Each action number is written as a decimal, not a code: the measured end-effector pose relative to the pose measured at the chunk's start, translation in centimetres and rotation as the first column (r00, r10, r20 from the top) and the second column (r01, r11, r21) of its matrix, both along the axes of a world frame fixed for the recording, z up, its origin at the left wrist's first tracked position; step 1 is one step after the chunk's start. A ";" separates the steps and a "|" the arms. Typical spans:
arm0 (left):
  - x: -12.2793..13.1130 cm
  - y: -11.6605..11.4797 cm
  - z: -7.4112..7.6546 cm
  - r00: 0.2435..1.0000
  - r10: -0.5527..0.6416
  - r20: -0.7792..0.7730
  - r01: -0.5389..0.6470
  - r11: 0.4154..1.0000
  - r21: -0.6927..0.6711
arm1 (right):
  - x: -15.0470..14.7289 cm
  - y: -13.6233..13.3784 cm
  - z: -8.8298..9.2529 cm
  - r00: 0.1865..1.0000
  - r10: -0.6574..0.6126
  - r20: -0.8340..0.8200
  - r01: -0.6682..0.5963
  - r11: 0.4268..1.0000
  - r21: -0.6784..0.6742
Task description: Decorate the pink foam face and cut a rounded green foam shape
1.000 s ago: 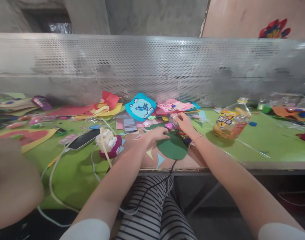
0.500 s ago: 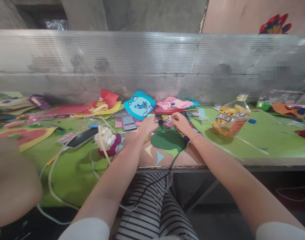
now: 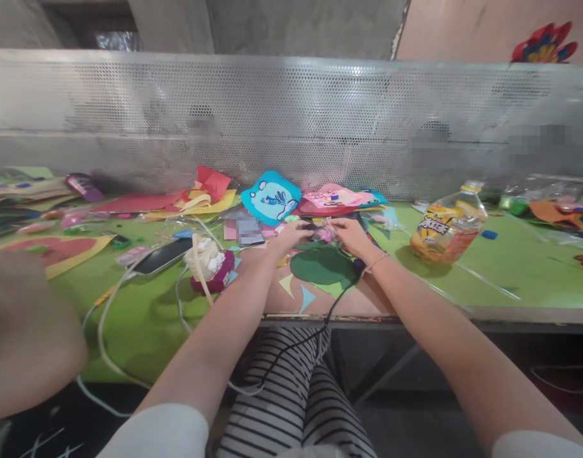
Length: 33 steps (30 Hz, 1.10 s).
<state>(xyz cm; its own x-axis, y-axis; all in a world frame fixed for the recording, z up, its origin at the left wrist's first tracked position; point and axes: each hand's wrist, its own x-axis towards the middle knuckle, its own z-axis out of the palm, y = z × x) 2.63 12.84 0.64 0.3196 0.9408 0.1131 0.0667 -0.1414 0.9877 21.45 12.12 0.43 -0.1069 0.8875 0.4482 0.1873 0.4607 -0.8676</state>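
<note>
A small clear plastic bag [image 3: 326,231] with something pink in it lies between my two hands. My right hand [image 3: 352,235] pinches its right side with bent fingers. My left hand [image 3: 291,235] reaches in from the left, its fingers closed at the bag's other edge; the fingertips are small and partly hidden. Just below the hands is a dark green paper oval [image 3: 320,265] on a brown board [image 3: 258,299]. Behind them rest a blue paper shape with a drawing [image 3: 271,198] and a pink decorated paper piece [image 3: 334,198].
To the right stands a large yellow-labelled bottle [image 3: 447,226]. On the left are a phone [image 3: 162,256] with a cable and a cream-and-magenta object [image 3: 210,264]. A black cord [image 3: 333,308] crosses the table edge. Another person's arm [image 3: 34,343] enters at far left. A perforated metal panel [image 3: 291,121] backs the table.
My left hand has moved right, and its fingers now reach the bag. My right hand stays at the bag with its fingers shifted slightly. The view has turned slightly left.
</note>
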 end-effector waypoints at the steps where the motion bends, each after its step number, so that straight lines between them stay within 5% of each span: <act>1: 0.0 0.0 0.0 1.000 0.010 0.024 -0.009 0.999 -0.033 | 0.0 0.0 -0.1 1.000 0.029 -0.011 -0.029 1.000 -0.007; 10: -0.6 0.3 -0.6 0.999 -0.001 -0.045 0.002 1.000 0.025 | -0.4 0.0 -0.6 0.961 0.276 0.017 -0.270 0.950 -0.159; 19: -0.5 0.5 -0.6 0.979 -0.056 -0.194 0.075 0.993 0.092 | -0.5 -0.7 0.1 0.947 0.185 0.261 -0.177 0.983 -0.052; 33: -0.6 0.8 -0.4 0.995 0.093 -0.039 -0.092 0.995 0.026 | -0.7 -0.4 -0.5 0.963 0.265 -0.058 -0.271 0.942 -0.196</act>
